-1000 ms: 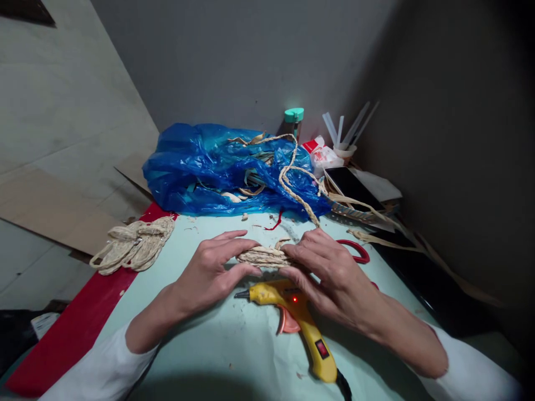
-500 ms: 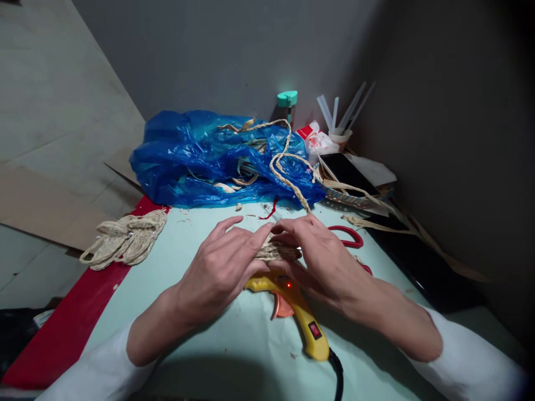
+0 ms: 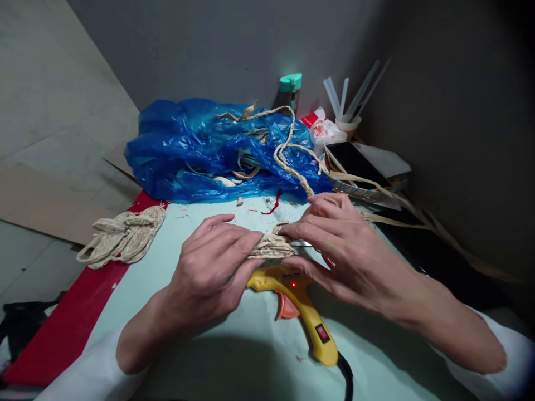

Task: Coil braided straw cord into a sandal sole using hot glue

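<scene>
Your right hand (image 3: 351, 250) is now a little farther from your left hand (image 3: 213, 267) than half a second ago, so more of the braided bundle (image 3: 271, 248) shows between them. Both hands are narrow, holding this bundle by its two ends: the left has fingers above and thumb below, and the right seems to pinch the other end in the same way. It is held over the table (image 3: 234, 340), just beyond the yellow glue gun (image 3: 309, 314), whose small red light is on.

As I judge, the folding of the bundle is mostly done, because its strands lie close together in a compact shape. What looks left is the loose braid (image 3: 288, 167), which lies over the blue plastic bag (image 3: 179, 150) and goes behind your right hand; I cannot tell if it joins the bundle. Also I cannot tell whether glue is already between the strands. At the left, a second bundle (image 3: 127, 236) rests untouched, with its loops already gathered.
</scene>
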### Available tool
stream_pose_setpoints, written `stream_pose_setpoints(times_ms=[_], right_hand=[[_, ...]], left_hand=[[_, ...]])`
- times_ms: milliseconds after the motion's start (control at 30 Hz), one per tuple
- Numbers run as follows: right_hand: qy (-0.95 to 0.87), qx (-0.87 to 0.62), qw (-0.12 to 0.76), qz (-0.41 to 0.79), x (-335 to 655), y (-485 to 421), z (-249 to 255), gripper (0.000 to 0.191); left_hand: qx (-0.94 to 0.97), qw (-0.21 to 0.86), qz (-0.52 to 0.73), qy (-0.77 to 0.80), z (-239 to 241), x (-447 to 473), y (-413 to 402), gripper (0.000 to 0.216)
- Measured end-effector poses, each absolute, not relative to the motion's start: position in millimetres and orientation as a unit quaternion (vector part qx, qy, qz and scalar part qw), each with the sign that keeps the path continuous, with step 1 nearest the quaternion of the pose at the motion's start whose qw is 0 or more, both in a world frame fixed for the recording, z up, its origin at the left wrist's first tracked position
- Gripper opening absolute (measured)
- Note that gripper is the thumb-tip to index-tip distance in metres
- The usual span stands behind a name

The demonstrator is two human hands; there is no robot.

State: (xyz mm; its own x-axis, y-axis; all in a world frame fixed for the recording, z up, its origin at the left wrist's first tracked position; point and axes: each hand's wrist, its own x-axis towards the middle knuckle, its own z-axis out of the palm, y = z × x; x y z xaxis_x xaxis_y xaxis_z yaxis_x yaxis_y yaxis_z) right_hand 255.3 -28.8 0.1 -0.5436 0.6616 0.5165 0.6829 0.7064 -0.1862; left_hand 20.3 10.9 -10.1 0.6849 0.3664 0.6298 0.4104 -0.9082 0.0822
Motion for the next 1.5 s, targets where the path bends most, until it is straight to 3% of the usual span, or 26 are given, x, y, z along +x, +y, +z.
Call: stream_pose_setpoints(times_ms=[333,600,800,1033,1500], right_hand=[[-0.867,-0.356,0.346,-0.053,243,-33,-7,0.013],[-0.883,-0.375,0.281,-0.014,250,-36,9,0.024],[-0.886,-0.373,0.274,-0.009,258,-32,8,0.019],[-0.863,-0.377,0.3,-0.154,249,-37,0,0.016],[-0.854,-0.346,0.312,-0.229,245,-46,-5,0.026]], left_hand=[[-0.914,0.039,-0.356,-0.19,-19,23,12,0.03],[-0.914,0.066,-0.356,-0.184,-21,24,9,0.031],[-0.924,0.081,-0.326,-0.184,-20,24,10,0.027],[-0.928,0.082,-0.297,-0.21,-20,23,7,0.029],[-0.905,0.08,-0.332,-0.253,-22,28,3,0.028]])
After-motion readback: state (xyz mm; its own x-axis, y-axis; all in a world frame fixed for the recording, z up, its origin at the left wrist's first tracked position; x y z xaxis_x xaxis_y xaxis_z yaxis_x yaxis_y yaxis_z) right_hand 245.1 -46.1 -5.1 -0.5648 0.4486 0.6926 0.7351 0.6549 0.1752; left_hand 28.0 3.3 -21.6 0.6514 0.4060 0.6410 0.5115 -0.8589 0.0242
